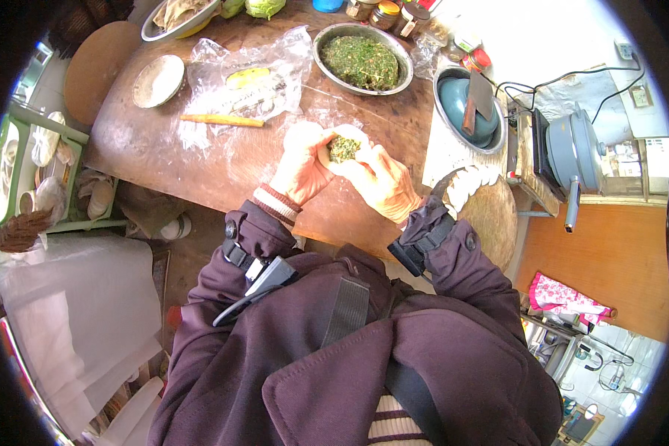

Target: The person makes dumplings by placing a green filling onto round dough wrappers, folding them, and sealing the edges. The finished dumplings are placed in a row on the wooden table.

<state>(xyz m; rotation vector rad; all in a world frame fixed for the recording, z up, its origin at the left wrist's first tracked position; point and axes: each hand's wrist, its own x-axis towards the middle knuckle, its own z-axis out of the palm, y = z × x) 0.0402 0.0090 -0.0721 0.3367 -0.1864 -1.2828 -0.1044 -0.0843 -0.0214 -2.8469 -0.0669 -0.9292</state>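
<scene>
Between my two hands is a dumpling wrapper (354, 131) of pale dough, with chopped green filling (344, 149) showing in its middle. My left hand (305, 161) cups it from the left side. The fingers of my right hand (383, 181) pinch the dough's right edge. Beyond my hands stands a metal bowl (319, 67) heaped with green filling (359, 62). A slim wooden rolling pin (222, 120) lies on the floury table (200, 167), left of my hands. Finished dumplings (468, 187) sit in a row near my right wrist, on a round board (493, 214).
Behind the rolling pin lies a clear plastic bag (256, 83) with dough pieces, beside a floury bowl (159, 81). A cleaver (479, 97) rests across a basin (499, 142) at the right. Several jars (384, 15) line the back. A lidded pot (574, 148) stands far right.
</scene>
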